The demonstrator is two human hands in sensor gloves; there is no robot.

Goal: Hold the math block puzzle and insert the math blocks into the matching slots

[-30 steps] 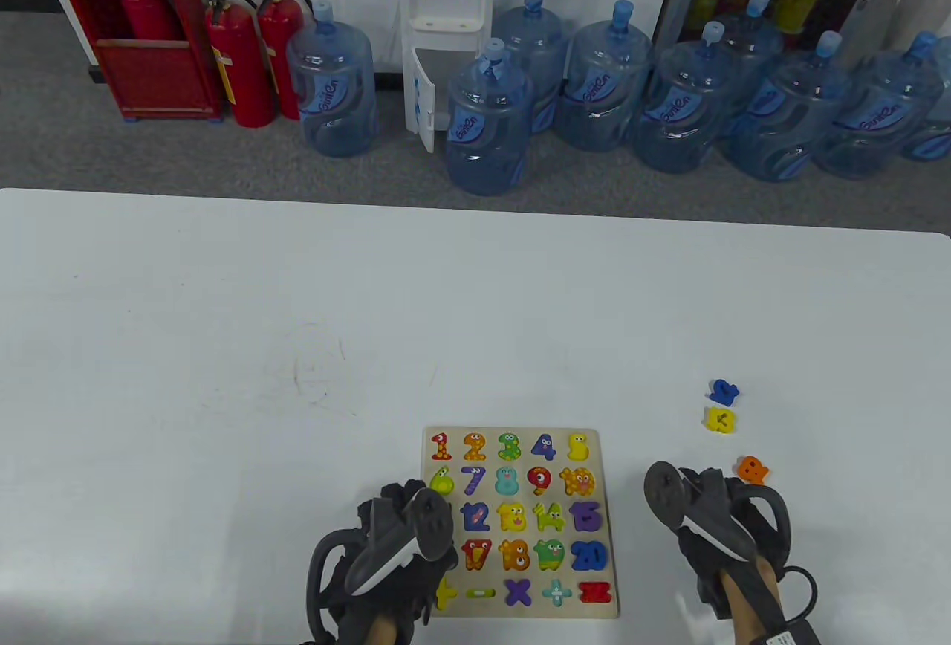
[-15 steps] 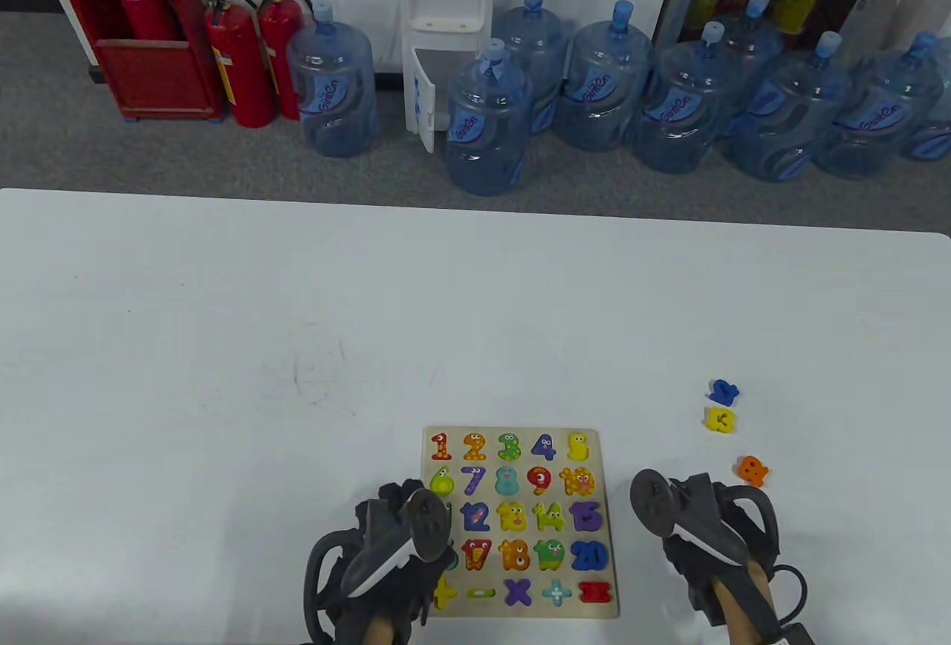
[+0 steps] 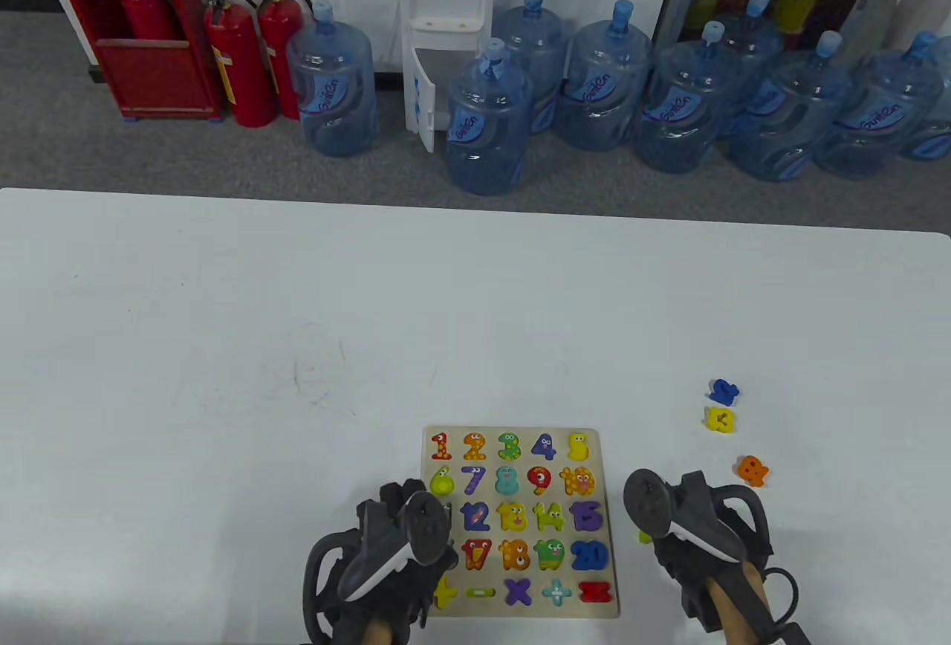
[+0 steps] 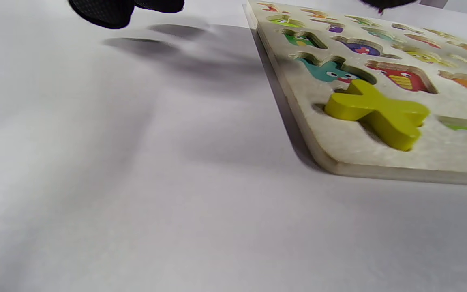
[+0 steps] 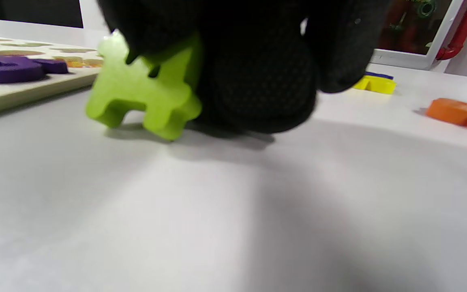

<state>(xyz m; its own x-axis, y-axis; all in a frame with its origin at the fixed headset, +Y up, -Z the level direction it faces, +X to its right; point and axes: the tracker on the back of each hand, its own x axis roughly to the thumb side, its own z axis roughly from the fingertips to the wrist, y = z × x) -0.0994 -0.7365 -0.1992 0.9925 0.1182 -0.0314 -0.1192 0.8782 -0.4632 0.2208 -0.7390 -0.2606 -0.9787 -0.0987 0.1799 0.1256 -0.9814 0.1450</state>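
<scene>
The wooden puzzle board [image 3: 520, 432] lies at the table's near edge, with coloured number and sign blocks in its slots. My left hand [image 3: 405, 526] lies over the board's left edge, and its fingertips [image 4: 103, 10] hang above the table beside it. In the left wrist view a yellow plus block [image 4: 379, 111] sits in its slot in the board [image 4: 339, 146]. My right hand [image 3: 657, 535] is just right of the board and pinches a lime green block [image 5: 144, 93], whose lower edge is at the table. Only a sliver of the lime green block [image 3: 645, 537] shows in the table view.
Three loose blocks lie right of the board: blue [image 3: 723, 391], yellow [image 3: 720, 419] and orange [image 3: 752, 470]. The table's far edge faces water jugs [image 3: 487, 125] and fire extinguishers [image 3: 238, 58] on the floor.
My right hand has moved left toward the board's right edge, bringing the lime green block with it. My left hand has stayed at the board's left edge.
</scene>
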